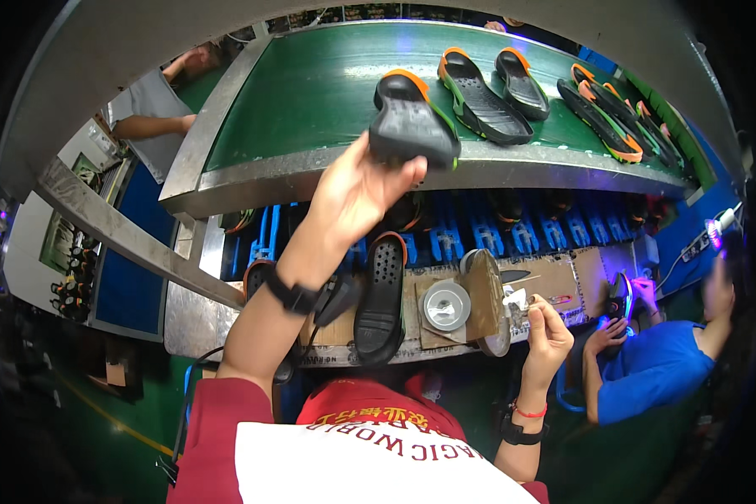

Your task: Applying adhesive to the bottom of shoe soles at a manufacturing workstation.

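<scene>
Sole [413, 124] near twelve o'clock, clamped in the fingers of the left hand [351, 195], seemed light, springy and best gripped along its sidewalls, while the right hand's [548, 336] fingertips met at four o'clock.

At the right a person in blue [653, 374] sits below a power strip [695, 247] and its white cable, purple light glowing nearby. At upper left, beyond the metal frame, a person in grey [145, 109] shows in part. Lower left, a box [119, 388] lies on the green floor [71, 412], near a yellow line [143, 439].
</scene>
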